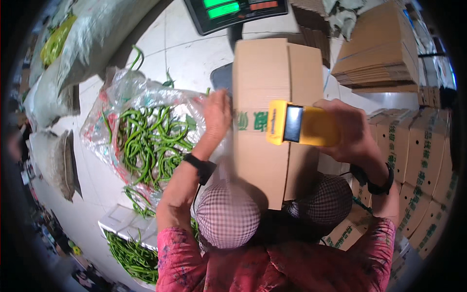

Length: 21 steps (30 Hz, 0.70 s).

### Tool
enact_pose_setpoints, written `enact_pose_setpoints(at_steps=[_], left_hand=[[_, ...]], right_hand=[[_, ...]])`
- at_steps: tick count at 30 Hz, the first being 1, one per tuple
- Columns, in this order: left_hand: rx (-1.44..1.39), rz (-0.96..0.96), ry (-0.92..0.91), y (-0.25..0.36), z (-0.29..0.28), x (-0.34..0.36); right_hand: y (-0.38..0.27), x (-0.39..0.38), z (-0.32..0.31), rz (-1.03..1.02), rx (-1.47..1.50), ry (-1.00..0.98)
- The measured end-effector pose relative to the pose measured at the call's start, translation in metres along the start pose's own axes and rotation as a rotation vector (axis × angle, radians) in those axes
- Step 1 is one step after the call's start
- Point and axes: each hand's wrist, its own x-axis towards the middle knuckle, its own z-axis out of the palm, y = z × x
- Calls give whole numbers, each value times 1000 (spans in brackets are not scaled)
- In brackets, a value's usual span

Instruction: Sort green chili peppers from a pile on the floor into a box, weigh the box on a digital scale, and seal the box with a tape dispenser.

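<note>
A tall brown cardboard carton, its top flaps meeting along a seam, stands before me between my knees. Green characters are printed on it. In my right hand is a yellow hand-held tool with a dark-framed pale panel; its kind is unclear. The tool's front end lies over the seam at the carton's middle. My left hand is at the carton's left side, fingers stretched forward, with nothing visible in it. Whether it presses on the carton is hard to tell.
Long green peppers lie on a clear plastic sheet at left; more fill a white foam box below. A scale display stands ahead. Flattened cartons and stacked boxes line the right, white sacks the left.
</note>
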Motion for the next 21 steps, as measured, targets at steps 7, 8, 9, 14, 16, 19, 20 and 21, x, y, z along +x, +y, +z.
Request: enact_pose_setpoints(at_steps=[7, 8, 9, 14, 16, 19, 20, 21], left_hand=[[-33, 406, -141, 135, -60, 97], [153, 449, -211, 139, -58, 92], [226, 470, -214, 141, -55, 94], [314, 528, -194, 141, -40, 100], [373, 553, -190, 135, -34, 106], [358, 603, -128, 134, -34, 108], [371, 633, -81, 138, -37, 114], [384, 601, -131, 140, -36, 115]], right_hand=[[8, -5, 2, -86, -205, 49], [8, -7, 2, -76, -198, 61], [9, -9, 3, -137, -222, 128], [9, -8, -2, -118, -226, 56], [15, -3, -3, -82, -224, 31], [11, -6, 4, -162, -317, 110], [11, -1, 1, -170, -314, 106], [13, 0, 1, -195, -300, 112]])
